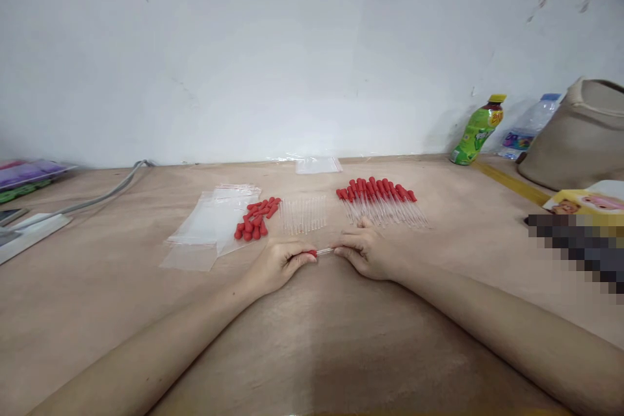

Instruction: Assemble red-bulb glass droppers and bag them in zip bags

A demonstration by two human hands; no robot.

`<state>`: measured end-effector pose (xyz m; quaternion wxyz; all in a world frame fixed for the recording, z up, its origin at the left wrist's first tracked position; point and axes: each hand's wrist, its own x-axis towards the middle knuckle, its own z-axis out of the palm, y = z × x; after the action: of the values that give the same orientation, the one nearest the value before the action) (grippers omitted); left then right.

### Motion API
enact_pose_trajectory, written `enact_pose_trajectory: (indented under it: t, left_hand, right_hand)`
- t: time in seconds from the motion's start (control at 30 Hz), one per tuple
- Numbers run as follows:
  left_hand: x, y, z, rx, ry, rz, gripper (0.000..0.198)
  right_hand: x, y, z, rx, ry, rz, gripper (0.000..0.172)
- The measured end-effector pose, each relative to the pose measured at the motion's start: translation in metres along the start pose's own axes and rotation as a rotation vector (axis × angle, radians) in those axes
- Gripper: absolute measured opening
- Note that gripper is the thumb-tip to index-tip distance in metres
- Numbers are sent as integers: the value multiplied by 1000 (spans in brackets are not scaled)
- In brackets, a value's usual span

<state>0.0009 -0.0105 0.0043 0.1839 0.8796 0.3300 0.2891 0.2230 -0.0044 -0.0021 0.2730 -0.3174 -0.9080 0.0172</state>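
Observation:
My left hand (279,264) pinches the small red rubber bulb (312,253) of a dropper. My right hand (366,250) pinches the clear glass tube (325,251) that meets the bulb, so both hands hold one dropper between them, low over the tan table (312,338). Just beyond my left hand lies a loose heap of red bulbs (256,218). A row of bare glass tubes (304,213) lies beyond the gap between my hands. A pile of dropper tubes with red bulbs on them (380,201) lies beyond my right hand.
Clear plastic bags (214,224) lie left of the bulbs, another bag (318,165) by the wall. A green bottle (478,130), a clear bottle (529,125) and a beige bag (580,136) stand at the back right. A grey cable (104,195) and trays sit at the left.

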Motion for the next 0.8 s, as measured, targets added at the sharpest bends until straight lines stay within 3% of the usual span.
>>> enact_pose_trajectory:
  t: [0.23, 0.5, 0.8]
  left_hand:
    - [0, 0, 3, 43, 41, -74, 19]
    - [4, -11, 4, -17, 225, -145, 25]
    - [3, -9, 6, -67, 121, -193, 22]
  right_hand:
    - [0, -6, 4, -210, 95, -18, 19]
    - [1, 6, 3, 3, 98, 0, 16]
    - [1, 0, 4, -20, 125, 27, 14]
